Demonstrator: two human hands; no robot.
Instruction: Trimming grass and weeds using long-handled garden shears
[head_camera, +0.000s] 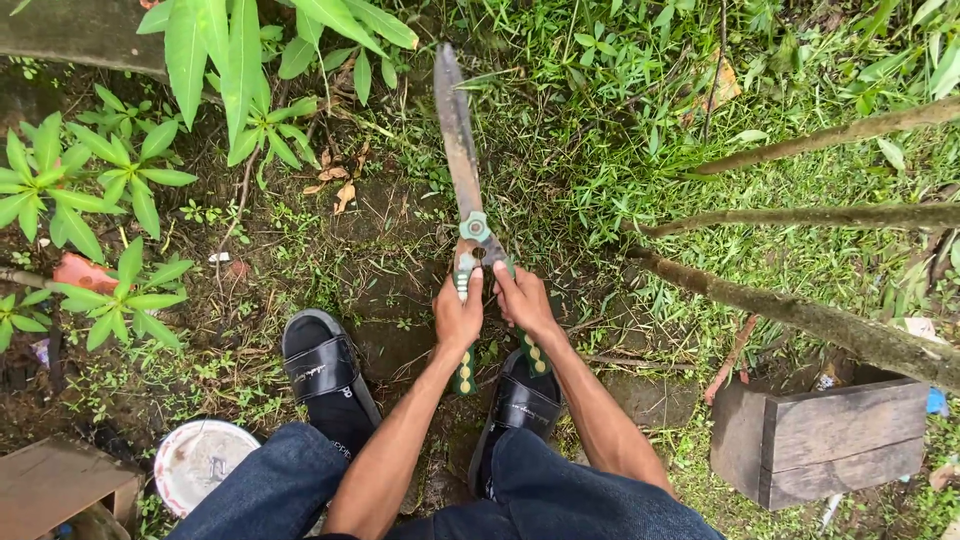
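Head view: my left hand (457, 318) and right hand (522, 300) had fingers clamped on the hedge shears (462, 170); the closed blades, mid-frame above my sandals (325, 372), could slip toward my feet.

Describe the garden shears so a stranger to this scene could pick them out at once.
Start at the person's two black sandals on the muddy ground. Just above them the left hand and right hand each grip one green handle of the hedge shears. Their long, rusty, closed blades point up toward the grass, the only metal tool among leaves and branches.
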